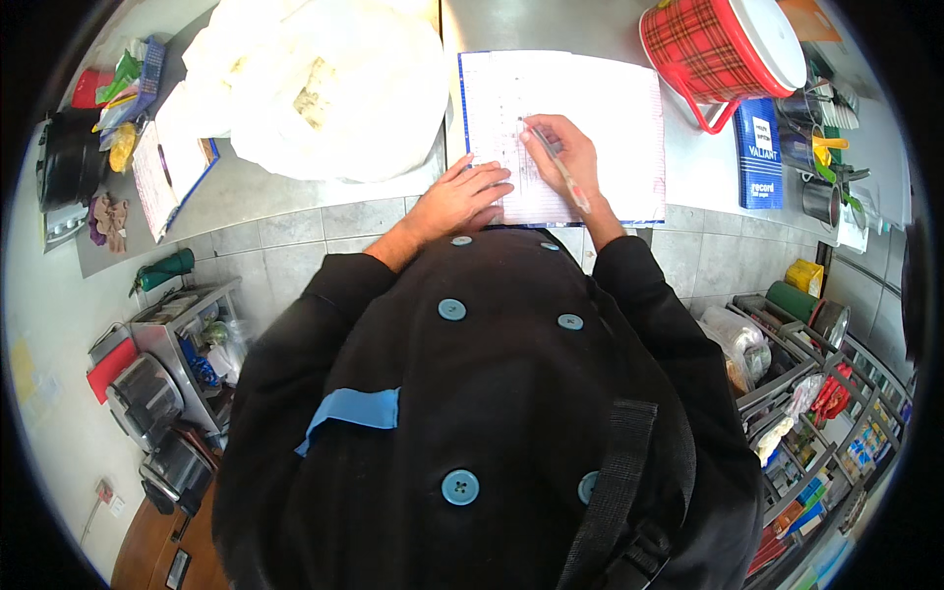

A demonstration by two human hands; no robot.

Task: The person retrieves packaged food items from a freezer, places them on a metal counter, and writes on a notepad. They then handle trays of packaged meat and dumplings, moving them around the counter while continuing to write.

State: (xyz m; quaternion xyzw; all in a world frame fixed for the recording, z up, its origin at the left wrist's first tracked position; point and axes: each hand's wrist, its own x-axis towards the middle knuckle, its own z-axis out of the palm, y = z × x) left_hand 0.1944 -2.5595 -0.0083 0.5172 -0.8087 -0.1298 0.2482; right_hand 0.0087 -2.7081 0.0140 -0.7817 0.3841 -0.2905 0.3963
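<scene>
A large ruled record book [612,140] with blue cover edges lies spread on the metal counter before me, bearing handwriting in its left columns. My right hand [571,151] grips a clear-barrelled pen [554,158], its tip at the page near those columns. Resting flat at the book's lower left edge is my left hand [468,193], fingers spread and nothing held. Just left of the book sits a big white plastic bag [383,96], its mouth showing pale contents that I cannot make out.
A red plaid cooler jug [708,55] and a blue record book [759,155] stand to the right. Leftward lie an open notebook [158,177] with a pen, a blue basket [150,74] and a crumpled cloth [110,221]. Crowded racks [793,369] flank my right side.
</scene>
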